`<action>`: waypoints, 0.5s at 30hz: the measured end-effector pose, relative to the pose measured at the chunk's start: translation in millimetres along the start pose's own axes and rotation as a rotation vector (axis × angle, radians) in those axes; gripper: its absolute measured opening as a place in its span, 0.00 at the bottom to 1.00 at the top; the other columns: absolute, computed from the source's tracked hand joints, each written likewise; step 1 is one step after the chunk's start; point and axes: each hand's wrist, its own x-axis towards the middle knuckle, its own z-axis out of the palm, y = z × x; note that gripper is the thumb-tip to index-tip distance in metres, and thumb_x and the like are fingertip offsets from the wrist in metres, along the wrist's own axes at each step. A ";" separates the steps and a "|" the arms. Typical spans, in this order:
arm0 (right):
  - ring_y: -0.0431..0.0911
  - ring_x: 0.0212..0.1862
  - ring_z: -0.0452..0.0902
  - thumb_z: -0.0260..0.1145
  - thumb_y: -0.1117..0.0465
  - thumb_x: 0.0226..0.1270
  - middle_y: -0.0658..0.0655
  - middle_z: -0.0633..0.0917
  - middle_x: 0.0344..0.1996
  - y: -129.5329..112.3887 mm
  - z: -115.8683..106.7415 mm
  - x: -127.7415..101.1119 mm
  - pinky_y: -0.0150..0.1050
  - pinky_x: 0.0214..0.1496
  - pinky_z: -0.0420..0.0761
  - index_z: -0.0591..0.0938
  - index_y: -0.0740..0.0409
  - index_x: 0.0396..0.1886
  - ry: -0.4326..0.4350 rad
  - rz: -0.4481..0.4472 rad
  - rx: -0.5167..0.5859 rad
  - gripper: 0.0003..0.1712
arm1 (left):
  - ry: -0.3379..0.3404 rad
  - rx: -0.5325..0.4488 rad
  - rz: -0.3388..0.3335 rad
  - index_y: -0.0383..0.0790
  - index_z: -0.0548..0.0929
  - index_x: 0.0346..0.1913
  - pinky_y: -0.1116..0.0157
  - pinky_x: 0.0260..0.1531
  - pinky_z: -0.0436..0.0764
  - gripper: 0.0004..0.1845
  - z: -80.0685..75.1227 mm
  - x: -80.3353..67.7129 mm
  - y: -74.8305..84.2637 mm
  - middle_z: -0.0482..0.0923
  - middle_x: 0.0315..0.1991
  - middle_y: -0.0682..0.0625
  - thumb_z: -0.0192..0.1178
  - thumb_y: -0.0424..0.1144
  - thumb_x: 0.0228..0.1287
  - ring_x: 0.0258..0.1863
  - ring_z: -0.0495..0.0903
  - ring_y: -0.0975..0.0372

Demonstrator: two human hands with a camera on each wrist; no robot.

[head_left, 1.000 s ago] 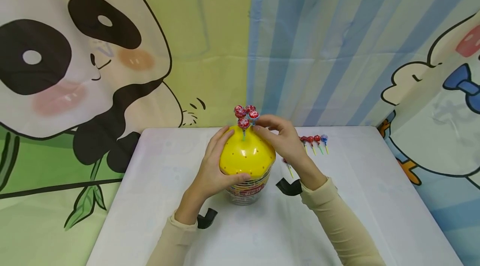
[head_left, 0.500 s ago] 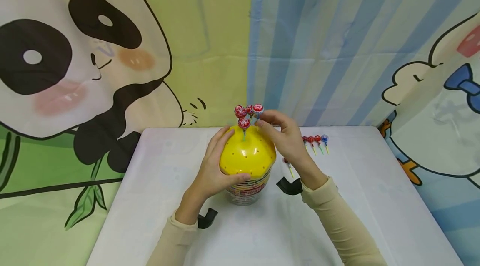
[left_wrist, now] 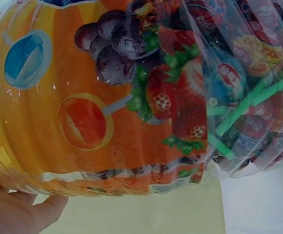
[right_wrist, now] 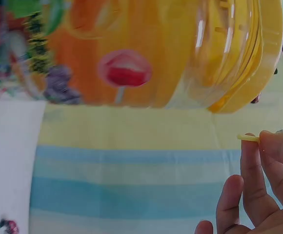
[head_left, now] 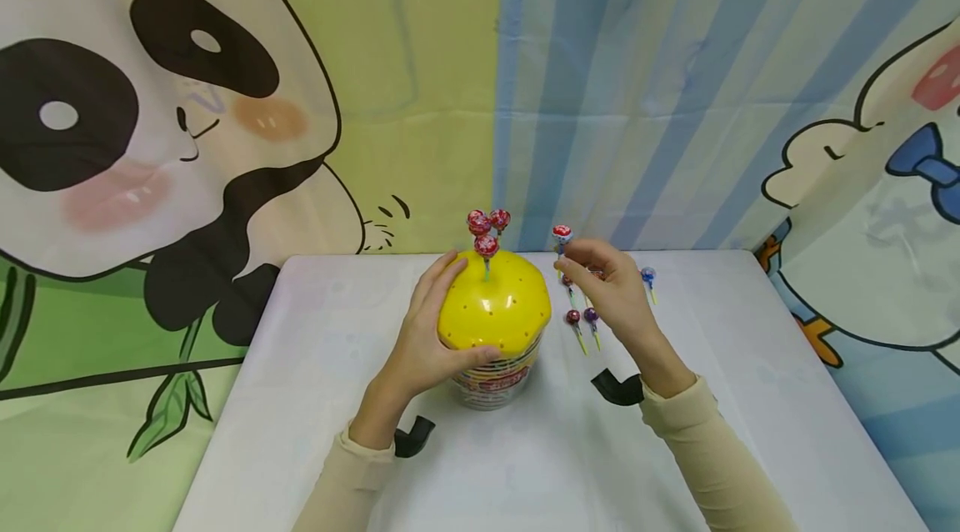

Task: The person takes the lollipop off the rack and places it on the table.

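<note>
Left hand (head_left: 423,340) curled around the yellow domed lid (head_left: 495,311) of a lollipop tub (head_left: 491,378) near the middle of the white table (head_left: 315,399), palm against the tub's side. Right hand (head_left: 618,294) lifted just right of the lid, thumb and fingers (right_wrist: 251,170) pinching the stick of a red-wrapped lollipop (head_left: 562,233), head upward. Four lollipops (head_left: 483,228) upright in the lid's top holes. Loose lollipops (head_left: 585,322) flat on the table toward its far right edge, partly behind the right hand.
</note>
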 end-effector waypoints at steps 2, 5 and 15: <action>0.48 0.43 0.77 0.68 0.60 0.71 0.53 0.85 0.40 5.4 -5.5 -5.8 0.40 0.45 0.77 0.86 0.56 0.46 -0.003 0.022 -0.014 0.08 | 0.002 0.000 0.001 0.65 0.58 0.77 0.47 0.59 0.73 0.57 -0.1 0.2 0.2 0.48 0.78 0.58 0.79 0.59 0.44 0.71 0.58 0.58; 0.47 0.43 0.77 0.68 0.61 0.70 0.54 0.85 0.41 15.0 -13.8 -14.1 0.42 0.47 0.76 0.86 0.58 0.46 0.002 0.044 -0.031 0.09 | 0.003 0.002 0.004 0.65 0.58 0.77 0.46 0.60 0.73 0.56 -0.6 0.2 0.4 0.47 0.78 0.59 0.78 0.59 0.44 0.72 0.58 0.57; 0.42 0.45 0.77 0.68 0.60 0.70 0.58 0.85 0.41 54.3 -37.7 -45.5 0.35 0.47 0.75 0.83 0.66 0.52 0.073 0.196 -0.070 0.16 | 0.002 -0.004 0.002 0.65 0.58 0.77 0.45 0.59 0.73 0.56 -0.2 0.1 0.8 0.48 0.78 0.57 0.78 0.60 0.44 0.72 0.59 0.57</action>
